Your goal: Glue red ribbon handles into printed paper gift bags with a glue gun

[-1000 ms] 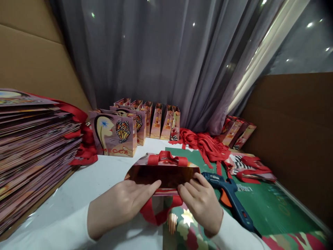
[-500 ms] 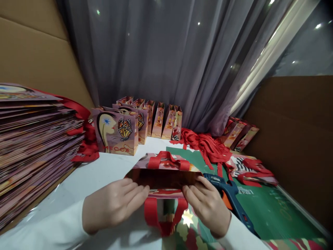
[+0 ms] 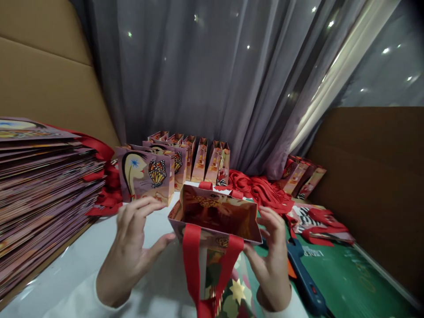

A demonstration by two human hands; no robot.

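Observation:
A printed paper gift bag [image 3: 212, 236] stands upright in front of me, its mouth spread wide toward me. A red ribbon handle [image 3: 192, 251] hangs down over its near side, and the far handle [image 3: 206, 186] shows behind the back rim. To the left of the bag, my left hand [image 3: 132, 247] is open, its thumb tip close to the left edge and its fingers raised. My right hand [image 3: 271, 251] is at the right corner, fingers spread and thumb apart, fingertips at or very near the paper; whether they touch I cannot tell.
Finished-looking bags [image 3: 147, 174] stand in rows at the back. Flat bags [image 3: 46, 194] are stacked high on the left. Red ribbons [image 3: 265, 192] lie heaped behind, right. A blue glue gun [image 3: 304, 276] rests on a green sheet [image 3: 344, 269], near a flat zebra-patterned bag [image 3: 303, 218].
The bag's mouth has opened from a narrow slot to a wide rectangle. Both hands have let go of the rim and moved apart. The near handle hangs lower.

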